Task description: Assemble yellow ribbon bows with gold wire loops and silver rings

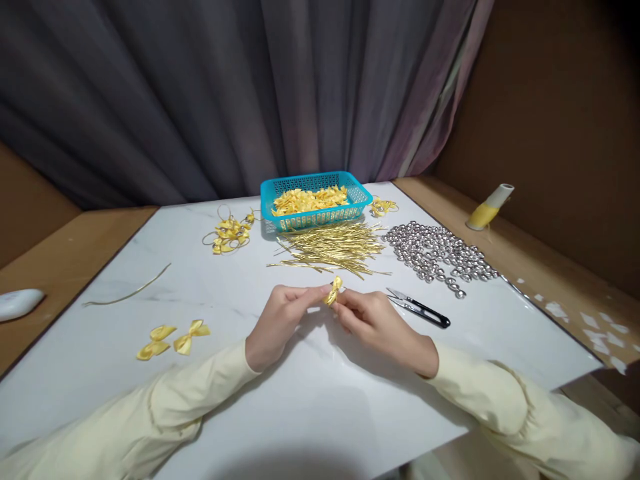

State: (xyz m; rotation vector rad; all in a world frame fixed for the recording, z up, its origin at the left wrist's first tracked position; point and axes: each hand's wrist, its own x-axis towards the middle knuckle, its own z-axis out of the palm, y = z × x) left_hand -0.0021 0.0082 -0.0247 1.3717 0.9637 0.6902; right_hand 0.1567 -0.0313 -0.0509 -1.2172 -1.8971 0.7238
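Between my two hands, above the middle of the table, is a small yellow ribbon bow [333,291]. My left hand [280,320] pinches its left side with the fingertips. From the other side my right hand [375,322] grips the bow between thumb and fingers. A small bit of something thin shows by the right fingertips, too small to name. Just beyond the hands lies a pile of gold wire ties [335,247]. Black-handled thread snips [420,310] rest to the right of my right hand. Two loose yellow bows [191,337] lie left of my left forearm.
A blue basket [317,219] of yellow bows stands at the back. Silver bells or beads [435,250] spread at right. Bows with wire loops [230,233] are piled left of the basket, others [384,206] right. A single wire [130,290] lies left; a yellow thread cone [490,208] stands right.
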